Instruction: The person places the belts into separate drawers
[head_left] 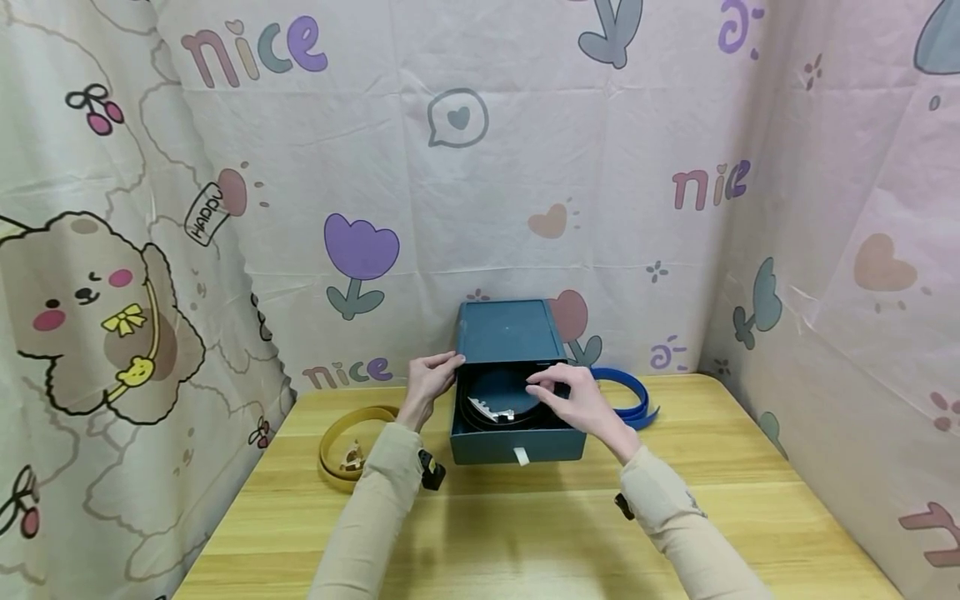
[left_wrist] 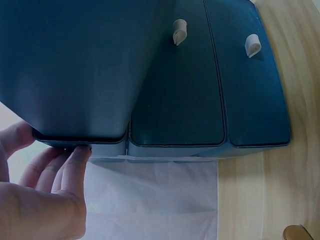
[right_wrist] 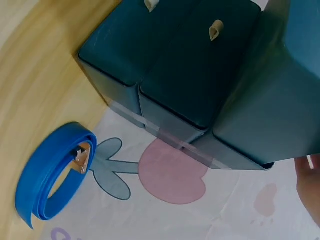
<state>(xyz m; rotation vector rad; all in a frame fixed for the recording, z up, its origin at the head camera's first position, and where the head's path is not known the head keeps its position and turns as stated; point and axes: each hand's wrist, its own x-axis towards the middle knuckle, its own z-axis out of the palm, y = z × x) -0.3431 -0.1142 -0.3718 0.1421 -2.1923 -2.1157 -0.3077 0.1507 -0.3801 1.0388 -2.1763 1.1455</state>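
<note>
Beige sleeves (head_left: 372, 512) stretch in over the desk (head_left: 525, 542), and all the action is at the blue drawer box (head_left: 510, 329)! Its top drawer (head_left: 480, 450) is pulled out, and inside sits a coiled black belt (head_left: 527, 419), silver buckle (head_left: 491, 412) showing. Left hand (head_left: 427, 383) holds the box's front corner, thumb and fingers set around it, steadying, I'd say. Right hand (head_left: 577, 400) hovers over the drawer, thumb and forefinger nearly meeting, nothing visible between them. So it's belt-tending, by my reading; going in or coming out, I can't call it. Lifting would need a pinch on the coil; leaving it, fingers clear, then a straight push. Yellow belt (head_left: 327, 468) lies left, blue belt (head_left: 637, 415) right, both outside.
</note>
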